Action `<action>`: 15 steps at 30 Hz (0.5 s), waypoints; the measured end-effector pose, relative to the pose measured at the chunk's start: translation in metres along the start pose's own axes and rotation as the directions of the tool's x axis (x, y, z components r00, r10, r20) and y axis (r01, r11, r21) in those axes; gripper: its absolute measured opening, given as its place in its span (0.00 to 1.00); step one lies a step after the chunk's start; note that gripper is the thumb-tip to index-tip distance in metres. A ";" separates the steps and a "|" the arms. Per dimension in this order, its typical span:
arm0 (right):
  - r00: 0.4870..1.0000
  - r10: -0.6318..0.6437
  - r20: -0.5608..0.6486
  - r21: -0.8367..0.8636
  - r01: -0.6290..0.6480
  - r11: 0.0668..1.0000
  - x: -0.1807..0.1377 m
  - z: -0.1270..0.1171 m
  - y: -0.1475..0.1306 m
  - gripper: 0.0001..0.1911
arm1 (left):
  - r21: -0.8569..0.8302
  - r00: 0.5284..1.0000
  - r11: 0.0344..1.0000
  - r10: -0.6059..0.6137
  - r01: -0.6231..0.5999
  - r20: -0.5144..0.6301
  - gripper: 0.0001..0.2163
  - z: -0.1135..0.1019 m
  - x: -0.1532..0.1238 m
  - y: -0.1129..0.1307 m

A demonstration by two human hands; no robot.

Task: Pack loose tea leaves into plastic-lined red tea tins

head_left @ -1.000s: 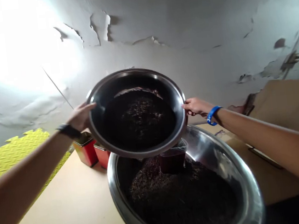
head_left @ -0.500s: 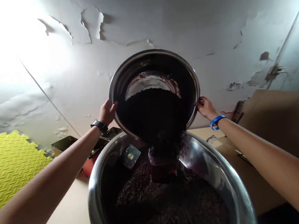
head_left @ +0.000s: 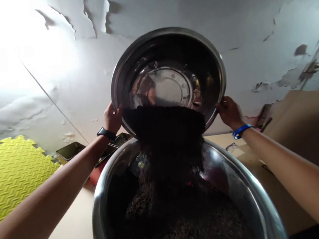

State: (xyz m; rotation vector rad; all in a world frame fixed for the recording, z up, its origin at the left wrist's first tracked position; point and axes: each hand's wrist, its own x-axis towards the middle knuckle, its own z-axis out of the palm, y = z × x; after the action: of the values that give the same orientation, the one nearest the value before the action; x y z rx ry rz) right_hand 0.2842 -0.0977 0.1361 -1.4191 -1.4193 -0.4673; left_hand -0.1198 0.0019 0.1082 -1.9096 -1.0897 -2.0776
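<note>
My left hand point(head_left: 113, 118) and my right hand point(head_left: 230, 113) grip opposite sides of the rim of a steel basin point(head_left: 169, 81). This basin is tipped steeply toward me, so its shiny bottom shows. Dark loose soil point(head_left: 168, 124) slides over its lower lip and falls in a thick stream. Below stands a larger steel tub point(head_left: 99, 202), which holds more dark, coarse soil point(head_left: 188, 234). A flat dark piece with a pale mark point(head_left: 141, 165) lies at the tub's back left, partly hidden by the falling soil. My left wrist wears a black band, my right a blue one.
Yellow foam matting point(head_left: 14, 176) lies at the left. Dark rectangular pots point(head_left: 70, 149) and a red container point(head_left: 98, 173) stand behind my left forearm. A pair of glasses point(head_left: 231, 147) rests on the table point(head_left: 65, 232) at the right, near brown cardboard point(head_left: 314, 129). Behind is a peeling wall point(head_left: 147, 6).
Both hands have tipped the basin more steeply, and its top edge is higher. Soil has slid down off its bottom and pours in a wider stream, hiding more of the tub's contents.
</note>
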 end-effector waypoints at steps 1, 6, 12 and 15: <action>1.000 0.002 -0.005 0.011 -0.002 1.000 0.001 -0.002 -0.001 0.06 | -0.006 1.000 1.000 0.006 -0.007 -0.012 0.12 0.000 0.001 0.003; 0.998 -0.013 -0.063 0.041 0.016 0.999 0.004 -0.013 -0.001 0.06 | -0.068 0.999 0.997 0.026 -0.029 -0.045 0.11 -0.002 0.003 0.018; 0.994 0.006 -0.111 0.050 0.000 0.999 -0.002 -0.026 -0.001 0.06 | -0.123 0.998 0.992 0.017 -0.024 -0.058 0.11 -0.005 0.002 0.034; 0.988 -0.001 -0.152 0.063 0.011 0.998 -0.003 -0.031 0.003 0.07 | -0.143 0.996 0.989 0.004 -0.017 -0.093 0.10 -0.005 0.002 0.041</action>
State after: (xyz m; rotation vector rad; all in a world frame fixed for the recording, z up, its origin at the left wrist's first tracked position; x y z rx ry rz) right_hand 0.2979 -0.1243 0.1442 -1.3007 -1.3047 -0.5189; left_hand -0.1021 -0.0301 0.1269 -1.8531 -0.9315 -2.2713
